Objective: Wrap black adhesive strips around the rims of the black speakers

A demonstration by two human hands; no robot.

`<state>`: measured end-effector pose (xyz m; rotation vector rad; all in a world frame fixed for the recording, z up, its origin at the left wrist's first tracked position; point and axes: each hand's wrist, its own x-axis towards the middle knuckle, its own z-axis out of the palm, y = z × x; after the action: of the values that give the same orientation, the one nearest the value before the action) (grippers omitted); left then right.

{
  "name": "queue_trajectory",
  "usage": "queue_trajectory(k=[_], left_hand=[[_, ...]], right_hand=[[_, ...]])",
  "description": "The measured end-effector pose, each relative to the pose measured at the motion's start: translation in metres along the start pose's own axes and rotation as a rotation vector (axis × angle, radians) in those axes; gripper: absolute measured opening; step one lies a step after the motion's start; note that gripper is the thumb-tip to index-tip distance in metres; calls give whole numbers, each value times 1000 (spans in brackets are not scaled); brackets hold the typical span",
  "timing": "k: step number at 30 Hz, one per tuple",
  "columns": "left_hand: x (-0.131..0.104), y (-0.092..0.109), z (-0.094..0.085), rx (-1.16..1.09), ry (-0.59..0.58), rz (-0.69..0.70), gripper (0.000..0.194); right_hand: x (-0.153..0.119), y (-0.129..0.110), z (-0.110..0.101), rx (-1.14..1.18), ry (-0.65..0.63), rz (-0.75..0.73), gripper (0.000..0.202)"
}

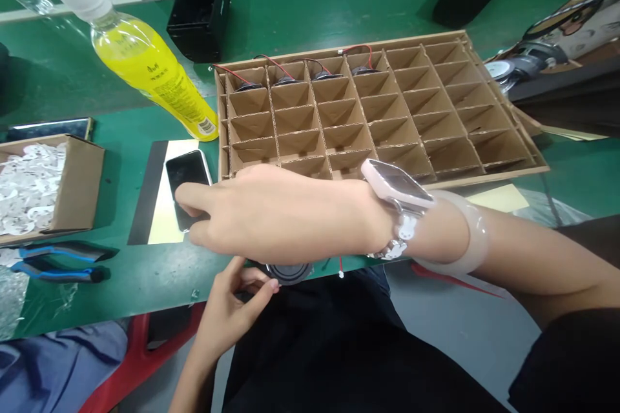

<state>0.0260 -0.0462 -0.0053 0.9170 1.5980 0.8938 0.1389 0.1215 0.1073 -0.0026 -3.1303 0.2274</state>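
In the head view, the left hand (235, 310) holds a round speaker (289, 273) by its rim at lower centre, probably to keep it steady, while the right hand (281, 213) crosses near the phone (190, 171), fingers bent, its holding impossible to tell.

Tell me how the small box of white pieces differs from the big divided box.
The divided box has rows of cells; the small box shows no dividers. The divided box holds four wired parts in its far row; the small box is heaped with white pieces. Both are brown cardboard.
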Motion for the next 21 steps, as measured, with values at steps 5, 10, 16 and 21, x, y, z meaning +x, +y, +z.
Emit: queue_trajectory(k=[5,10,16,21], left_hand=[[12,9,-11,23,14,18,9],[13,10,-6,-41,-2,2,15],[-5,-3,30,-131,225,-30,25],[-12,-6,38,-60,260,-57,24]], right_hand=[[1,-1,-2,8,30,-26,44],[0,1,1,36,30,-21,33],[-5,1,5,101,-2,-45,17],[-4,-2,6,223,31,-83,18]])
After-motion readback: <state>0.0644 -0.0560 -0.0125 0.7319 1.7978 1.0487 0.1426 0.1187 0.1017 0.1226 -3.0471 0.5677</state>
